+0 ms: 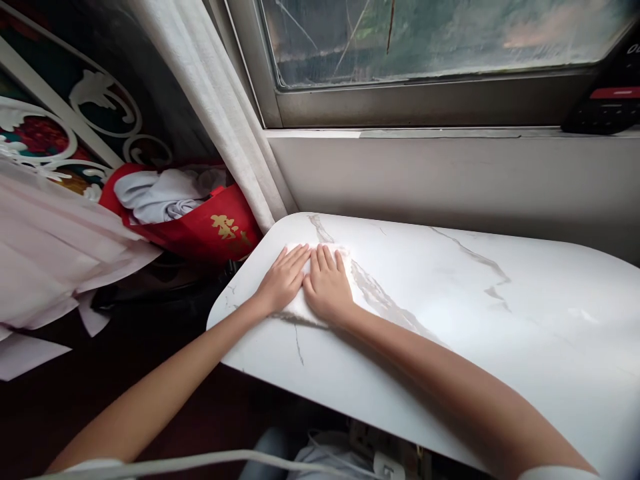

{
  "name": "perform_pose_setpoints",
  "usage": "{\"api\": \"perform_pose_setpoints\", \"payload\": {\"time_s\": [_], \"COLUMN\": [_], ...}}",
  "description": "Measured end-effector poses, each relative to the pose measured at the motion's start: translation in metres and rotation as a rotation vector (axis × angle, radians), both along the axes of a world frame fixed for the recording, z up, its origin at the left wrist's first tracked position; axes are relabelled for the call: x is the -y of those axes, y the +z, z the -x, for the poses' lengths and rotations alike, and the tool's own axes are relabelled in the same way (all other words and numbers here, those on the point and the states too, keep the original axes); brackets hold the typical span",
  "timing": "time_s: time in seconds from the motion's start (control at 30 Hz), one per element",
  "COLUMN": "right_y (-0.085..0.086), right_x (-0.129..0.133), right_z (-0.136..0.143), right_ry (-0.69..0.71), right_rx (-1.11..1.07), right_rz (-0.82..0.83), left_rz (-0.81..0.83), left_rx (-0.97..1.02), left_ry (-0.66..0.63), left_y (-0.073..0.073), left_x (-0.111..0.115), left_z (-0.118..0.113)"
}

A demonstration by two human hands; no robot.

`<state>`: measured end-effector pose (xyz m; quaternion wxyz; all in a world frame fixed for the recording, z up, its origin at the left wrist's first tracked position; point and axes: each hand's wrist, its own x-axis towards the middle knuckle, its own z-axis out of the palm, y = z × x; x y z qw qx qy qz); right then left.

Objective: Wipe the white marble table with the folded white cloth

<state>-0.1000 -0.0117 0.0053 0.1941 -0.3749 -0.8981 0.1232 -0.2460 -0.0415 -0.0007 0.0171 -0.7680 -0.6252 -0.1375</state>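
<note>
A folded white cloth (pixel 304 312) lies flat near the left end of a white marble-patterned table (pixel 400 267). My left hand (pixel 284 279) rests palm down on the cloth's left part, fingers stretched out and pointing away from me. Beside it, my right hand (pixel 327 283) presses flat on the cloth's right part, its fingers also extended. The two hands nearly touch at the thumbs. Much of the cloth is hidden beneath them.
Left of the table stands a red bag (pixel 200 227) with pale fabric inside, near a white curtain (pixel 215 87). A dark device (pixel 607 100) sits on the window ledge at right. A white cable (pixel 215 457) crosses the bottom, and a pale pink cloth (pixel 55 260) hangs at left.
</note>
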Motion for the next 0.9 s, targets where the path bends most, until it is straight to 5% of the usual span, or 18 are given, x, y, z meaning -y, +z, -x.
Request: {"api": "perform_pose_setpoints", "payload": {"time_s": [0.23, 0.43, 0.63, 0.9], "right_y": [0.005, 0.005, 0.003, -0.002], "right_x": [0.079, 0.087, 0.045, -0.073], "right_z": [-0.049, -0.059, -0.047, -0.038], "right_ry": [0.19, 0.213, 0.161, -0.02], "right_rx": [-0.012, -0.038, -0.012, 0.095], "right_rz": [0.075, 0.074, 0.068, 0.021], "left_rz": [-0.027, -0.013, -0.002, 0.055], "left_rx": [-0.017, -0.019, -0.006, -0.029], "left_ry": [0.014, 0.008, 0.015, 0.009], "left_y": [0.003, 0.003, -0.001, -0.003], "left_x": [0.099, 0.109, 0.061, -0.08], "left_z": [-0.044, -0.051, -0.04, -0.037]}}
